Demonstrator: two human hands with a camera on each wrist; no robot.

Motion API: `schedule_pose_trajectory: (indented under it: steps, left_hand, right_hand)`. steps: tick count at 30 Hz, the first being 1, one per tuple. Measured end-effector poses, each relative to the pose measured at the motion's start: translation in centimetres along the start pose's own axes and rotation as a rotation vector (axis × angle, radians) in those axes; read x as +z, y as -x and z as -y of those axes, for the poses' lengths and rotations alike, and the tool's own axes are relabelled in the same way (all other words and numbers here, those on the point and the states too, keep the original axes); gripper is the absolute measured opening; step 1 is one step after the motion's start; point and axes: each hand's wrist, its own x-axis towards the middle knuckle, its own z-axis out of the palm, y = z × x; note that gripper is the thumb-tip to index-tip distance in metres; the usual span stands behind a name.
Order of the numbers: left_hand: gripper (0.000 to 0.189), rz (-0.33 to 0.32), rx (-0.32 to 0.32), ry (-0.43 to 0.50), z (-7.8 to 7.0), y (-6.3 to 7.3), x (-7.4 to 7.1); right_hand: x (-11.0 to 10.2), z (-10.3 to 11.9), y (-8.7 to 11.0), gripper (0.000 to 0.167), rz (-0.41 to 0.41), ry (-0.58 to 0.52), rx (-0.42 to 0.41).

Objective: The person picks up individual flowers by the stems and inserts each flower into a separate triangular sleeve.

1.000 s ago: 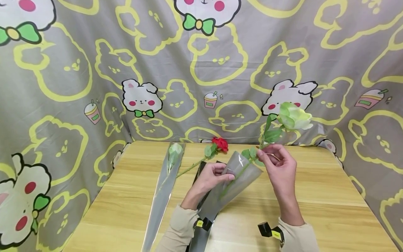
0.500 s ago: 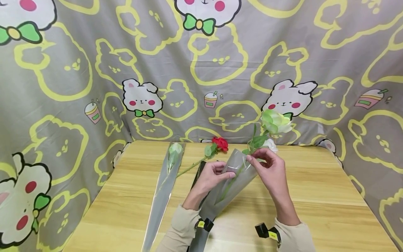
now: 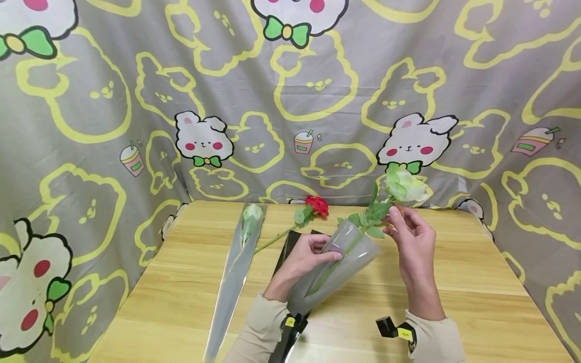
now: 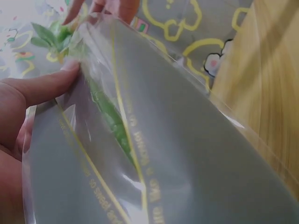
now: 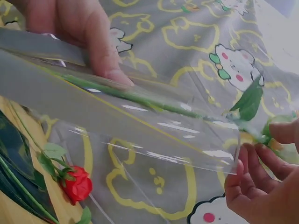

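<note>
My left hand [image 3: 308,257] grips a clear and grey flower sleeve [image 3: 338,272], thumb across its front near the open top. Inside it runs the green stem [image 5: 154,103] of a pale green-white artificial rose [image 3: 404,185]. The rose's bloom and upper leaves [image 3: 375,213] stand outside the mouth, tilted up to the right. With thumb and fingers my right hand [image 3: 414,244] pinches the stem just below the bloom. In the left wrist view, gold lettering and gold lines run along the sleeve [image 4: 187,154]; its lower end is hidden by the left forearm in the head view.
To the left lies a sleeved white rose [image 3: 251,216] in a long grey wrapper [image 3: 231,290]. A loose red rose [image 3: 316,206] lies near the wooden table's [image 3: 472,282] back edge. Black wrapping [image 3: 290,241] lies under my left arm. A patterned curtain [image 3: 336,106] hangs behind.
The green-white rose has come down and its stem reaches deeper into the sleeve. My right hand's hold has shifted up the stem toward the bloom; my left hand stays nearly in place.
</note>
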Motion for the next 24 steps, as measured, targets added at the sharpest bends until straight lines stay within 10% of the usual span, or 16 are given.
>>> schedule_pose_trajectory:
  steps: [7, 24]
  left_hand:
    - [0.022, 0.057, 0.003, -0.011, 0.2, -0.1, 0.2]
    - [0.022, 0.045, 0.020, -0.001, -0.4, 0.3, 0.1]
  right_hand:
    - [-0.9, 0.2, -0.4, 0.007, 0.039, -0.126, 0.098]
    - [1.1, -1.3, 0.4, 0.013, 0.025, 0.051, 0.063]
